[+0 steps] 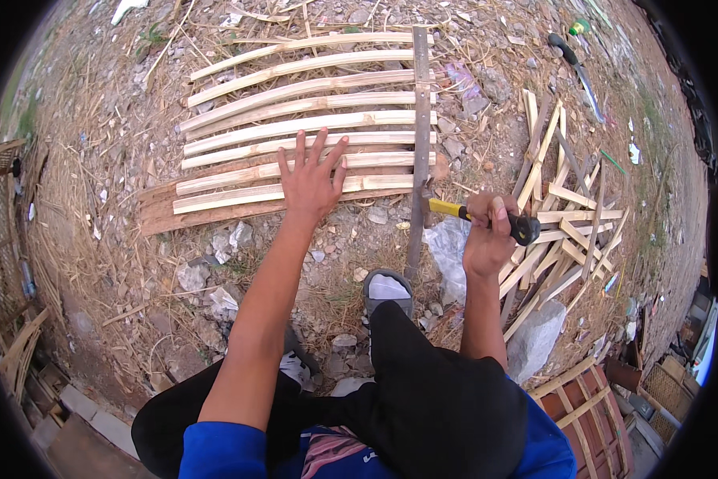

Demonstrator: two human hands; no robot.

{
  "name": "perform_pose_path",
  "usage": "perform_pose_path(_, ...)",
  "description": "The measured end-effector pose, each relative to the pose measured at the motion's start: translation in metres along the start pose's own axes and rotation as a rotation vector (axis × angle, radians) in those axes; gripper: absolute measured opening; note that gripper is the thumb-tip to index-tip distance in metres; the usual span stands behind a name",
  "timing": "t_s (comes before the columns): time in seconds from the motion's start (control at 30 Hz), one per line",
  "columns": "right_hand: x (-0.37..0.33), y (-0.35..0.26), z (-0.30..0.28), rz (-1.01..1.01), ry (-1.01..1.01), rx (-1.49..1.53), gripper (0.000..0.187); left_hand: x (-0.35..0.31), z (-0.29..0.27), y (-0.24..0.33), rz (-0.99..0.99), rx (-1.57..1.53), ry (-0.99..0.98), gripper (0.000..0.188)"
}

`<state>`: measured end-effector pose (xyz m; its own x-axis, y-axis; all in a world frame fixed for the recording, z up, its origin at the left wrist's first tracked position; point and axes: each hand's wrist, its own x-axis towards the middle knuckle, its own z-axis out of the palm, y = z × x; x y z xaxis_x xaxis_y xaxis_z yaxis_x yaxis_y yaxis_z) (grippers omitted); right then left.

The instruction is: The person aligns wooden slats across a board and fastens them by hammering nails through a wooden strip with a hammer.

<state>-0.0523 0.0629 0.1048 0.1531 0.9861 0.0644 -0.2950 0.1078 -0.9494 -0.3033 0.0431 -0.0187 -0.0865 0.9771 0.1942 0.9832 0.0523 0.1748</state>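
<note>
My left hand point(314, 180) lies flat with its fingers spread across the nearer bamboo slats point(247, 173). Several such pale slats run side by side, their right ends meeting a dark, narrow cross strip point(422, 120). In my right hand point(491, 231) is a hammer point(448, 207) with a yellow and black handle. Its head rests at or just above the cross strip, beside the end of the nearest slat; whether it touches I cannot tell. A brown wooden board point(158, 209) lies beneath the nearest slats.
To the right is a loose heap of cut strips point(563, 215), with a grey stone block point(535, 339) below it. A curved blade with a black handle point(576, 68) lies at the far right. My sandalled foot point(388, 291) stands by the strip's near end. A slatted panel point(587, 411) sits at the lower right.
</note>
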Motion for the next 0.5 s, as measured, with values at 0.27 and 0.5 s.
perform_pose_path(0.27,0.028,-0.032,-0.01,0.027,0.229,-0.035,0.035,-0.013,-0.029,0.053,-0.034,0.091,-0.261,0.046)
perform_pose_path(0.5,0.025,-0.021,-0.036,0.019,0.192,-0.014,0.033,-0.004,0.009,0.078,0.056,0.083,-0.191,0.05)
